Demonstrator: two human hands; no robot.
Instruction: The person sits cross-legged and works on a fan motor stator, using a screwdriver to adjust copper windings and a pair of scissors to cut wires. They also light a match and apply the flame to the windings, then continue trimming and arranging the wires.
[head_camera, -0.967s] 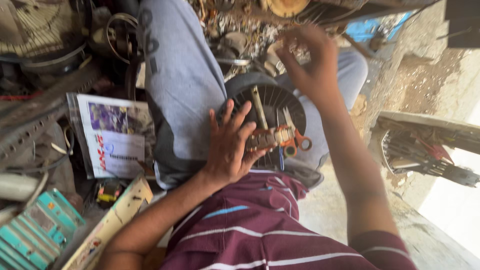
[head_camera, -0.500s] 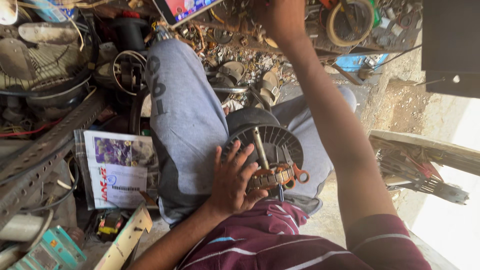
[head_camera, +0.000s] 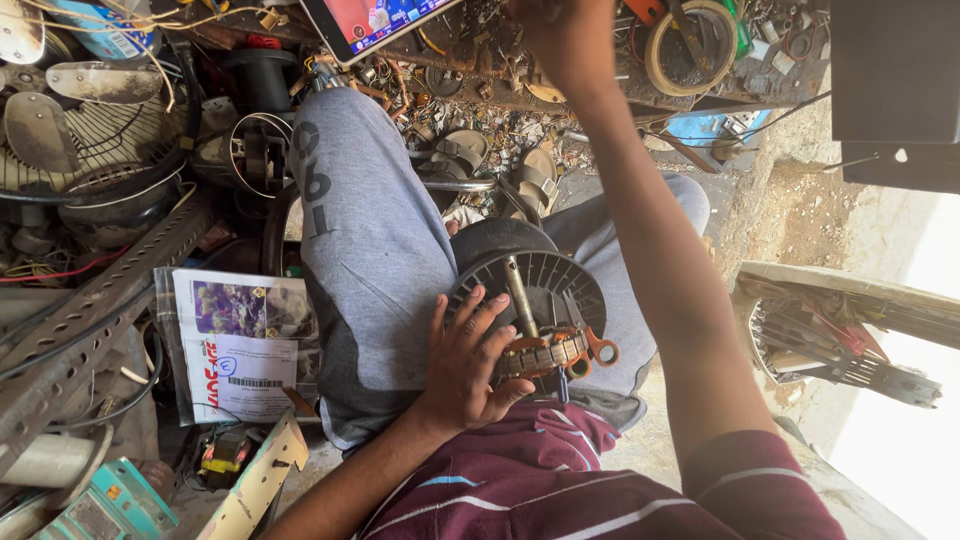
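While the left hand (head_camera: 470, 365) rests spread on the lap, I read its state as follows: fingers splayed wide, palm pressed flat against the side of a round black motor housing (head_camera: 535, 285) with radial vent fins. The hand is not closed around the part; it braces it from the left. The fingertips (head_camera: 497, 297) reach onto the finned face, beside a pale metal shaft (head_camera: 520, 295) that rises from the centre of the housing. Just below the shaft, an orange-handled tool (head_camera: 565, 352) lies across the lower edge of the housing, touching it, with its ringed end pointing to the right. The thumb sits near the inner end of this tool.

The housing sits on the grey trousers (head_camera: 375, 260), between the two thighs, above the hem of a maroon striped shirt (head_camera: 520, 480).

I see the right hand (head_camera: 560, 35) stretched far up to the top edge of the view, at a cluttered shelf of scrap parts. Its fingers are cut off by the frame, so I cannot tell how far they are closed or whether they have hold of anything.

To the left, on the floor, lies a printed paper packet (head_camera: 240, 340) beside a perforated metal angle bar (head_camera: 90, 330). A fan guard (head_camera: 70, 150) stands at upper left.
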